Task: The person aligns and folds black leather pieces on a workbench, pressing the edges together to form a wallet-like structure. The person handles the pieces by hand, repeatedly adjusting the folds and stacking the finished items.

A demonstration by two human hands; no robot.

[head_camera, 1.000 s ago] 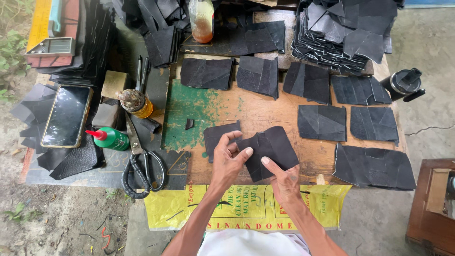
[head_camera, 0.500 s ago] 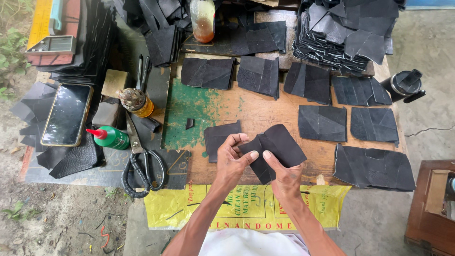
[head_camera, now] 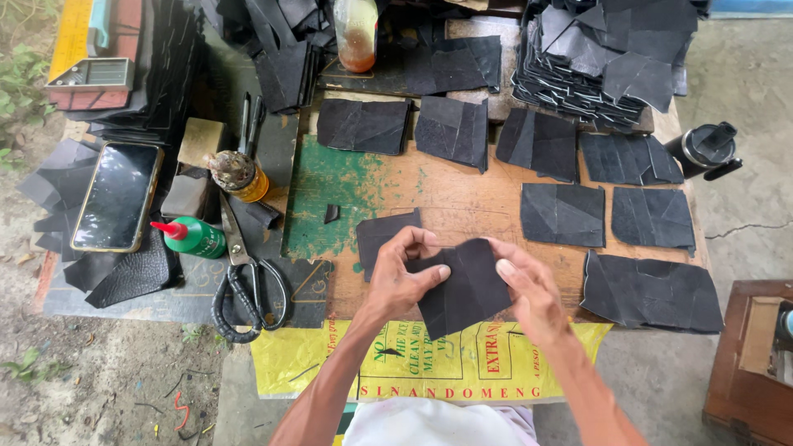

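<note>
Both hands, left hand (head_camera: pixel 402 281) and right hand (head_camera: pixel 529 289), pinch a black leather piece (head_camera: pixel 467 289); yellow printed sheet (head_camera: pixel 462 363) below.

A black leather piece (head_camera: pixel 464 289), flat, thin and roughly four-sided, is up off the wooden bench, tilted with one corner pointing down toward the yellow sheet. It is pinched at its left and right edges. Its matte surface faces up, lying just right of another black piece on the board.

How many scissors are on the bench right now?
1: black-handled scissors lie left of the left hand, beside the green glue bottle. Others may be hidden under the black leather pieces.
</note>
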